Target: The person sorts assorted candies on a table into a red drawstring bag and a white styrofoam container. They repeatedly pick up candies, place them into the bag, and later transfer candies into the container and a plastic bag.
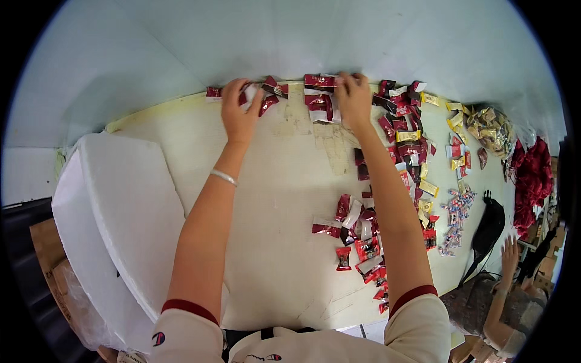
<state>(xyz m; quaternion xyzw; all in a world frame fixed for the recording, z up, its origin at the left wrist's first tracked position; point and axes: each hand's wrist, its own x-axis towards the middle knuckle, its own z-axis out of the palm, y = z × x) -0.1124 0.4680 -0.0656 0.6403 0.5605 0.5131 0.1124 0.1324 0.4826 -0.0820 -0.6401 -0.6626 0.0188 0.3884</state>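
At the table's far edge, my left hand [239,113] has its thumb and fingers around a blurred maroon-and-white snack packet [251,94]. Loose maroon packets [275,87] lie just right of that hand, and another packet [213,94] shows on its left. My right hand [356,100] pinches the right end of a maroon packet [320,82], its fingertips partly hidden. That packet tops a small group; more maroon-and-white packets [320,108] lie directly below it, lined up in a column.
Maroon, red and yellow packets [408,147] spread along the right. Beyond them are small wrapped candies [456,218], a clear bag of packets [492,131] and a black waist bag [490,224]. A white foam box [131,181] stands left. Another person's hand [509,258] shows lower right.
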